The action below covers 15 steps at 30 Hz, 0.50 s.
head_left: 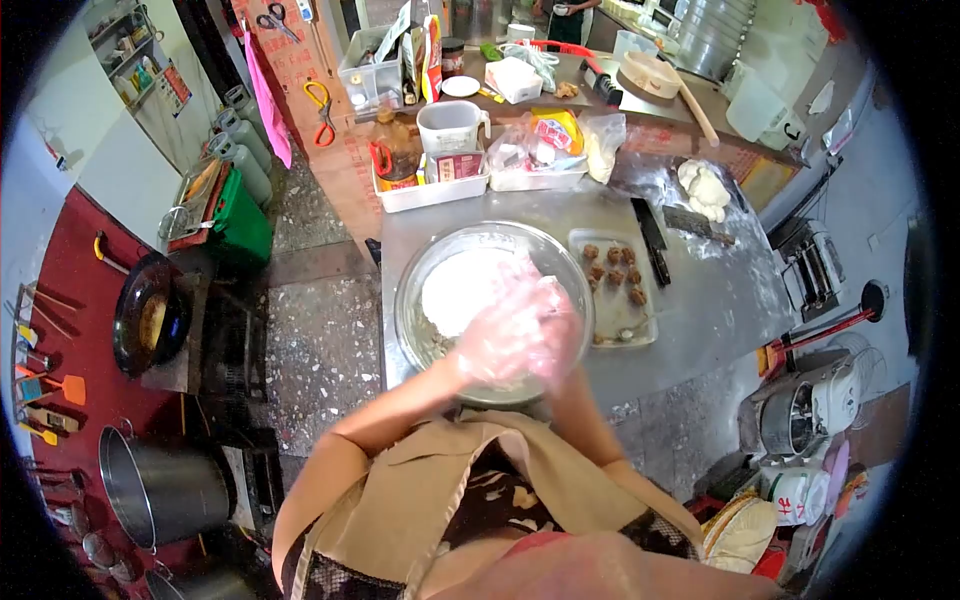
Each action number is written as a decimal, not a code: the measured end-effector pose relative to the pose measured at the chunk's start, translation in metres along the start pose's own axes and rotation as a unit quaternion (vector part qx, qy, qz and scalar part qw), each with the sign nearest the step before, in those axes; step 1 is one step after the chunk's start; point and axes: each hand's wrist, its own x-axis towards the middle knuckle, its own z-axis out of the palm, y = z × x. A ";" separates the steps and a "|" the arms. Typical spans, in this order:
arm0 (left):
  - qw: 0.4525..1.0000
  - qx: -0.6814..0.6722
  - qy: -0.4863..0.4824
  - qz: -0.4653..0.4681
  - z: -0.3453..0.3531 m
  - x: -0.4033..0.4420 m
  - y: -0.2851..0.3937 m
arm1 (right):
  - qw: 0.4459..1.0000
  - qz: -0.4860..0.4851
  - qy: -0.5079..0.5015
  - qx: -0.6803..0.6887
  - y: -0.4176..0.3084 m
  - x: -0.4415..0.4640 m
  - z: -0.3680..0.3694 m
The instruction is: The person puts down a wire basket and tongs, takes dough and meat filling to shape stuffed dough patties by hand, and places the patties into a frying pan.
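Both of my hands are together over the right half of a large round metal bowl (412,345), coated in white powder and smeared by motion. My left hand (492,338) reaches in from the lower left and overlaps my right hand (548,325). Whether anything lies between the palms I cannot make out. Beside them in the bowl lies a heap of white powder (455,290), like flour. Just right of the bowl, a clear plastic tray (625,335) holds several small brown balls (615,273).
A black-handled knife (652,240) lies beyond the tray. White dough (704,190) sits by a dark flat blade (698,226) at the back right. White bins (432,192) with a bottle, jug and bags line the table's back edge. A stand mixer (805,405) stands at right.
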 end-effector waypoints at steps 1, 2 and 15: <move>1.000 -0.005 -0.003 -0.003 -0.006 0.001 -0.006 | 1.000 -0.005 0.005 -0.027 -0.001 0.001 0.001; 1.000 0.004 0.003 -0.012 -0.010 0.003 -0.012 | 0.983 0.022 -0.038 0.181 0.008 -0.003 0.009; 0.323 -0.804 0.267 -0.422 0.047 -0.028 -0.023 | 0.760 0.018 0.185 -0.623 0.012 0.029 0.009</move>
